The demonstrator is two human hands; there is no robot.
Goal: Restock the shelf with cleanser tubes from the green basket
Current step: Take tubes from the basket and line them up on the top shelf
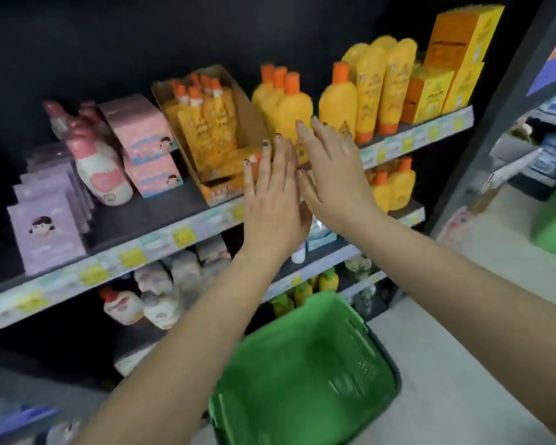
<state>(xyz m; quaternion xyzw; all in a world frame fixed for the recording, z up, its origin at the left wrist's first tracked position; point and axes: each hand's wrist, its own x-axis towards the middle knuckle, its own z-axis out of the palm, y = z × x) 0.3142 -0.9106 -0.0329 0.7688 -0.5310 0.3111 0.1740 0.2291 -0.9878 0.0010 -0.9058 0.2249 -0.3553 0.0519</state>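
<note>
Head view shows both hands raised in front of the upper shelf (187, 232), side by side and nearly touching, fingers straight and spread, palms toward the stock. The left hand (272, 200) has hold of nothing; its fingertips lie against or just before the front of the cardboard display tray (238, 107) that holds the orange-capped cleanser tubes (203, 123). The right hand (333, 175) is likewise flat and empty, in front of the yellow bottles (289, 114). The green basket (305, 374) sits on the floor below, and no tubes show in it. Judging by looks, the tubes are light, soft-walled and smooth, liable to tip over in a loose row; each is best pinched at the stiff cap or across the flat body. Both forearms reach up and forward from the lower corners, wrists straight.
</note>
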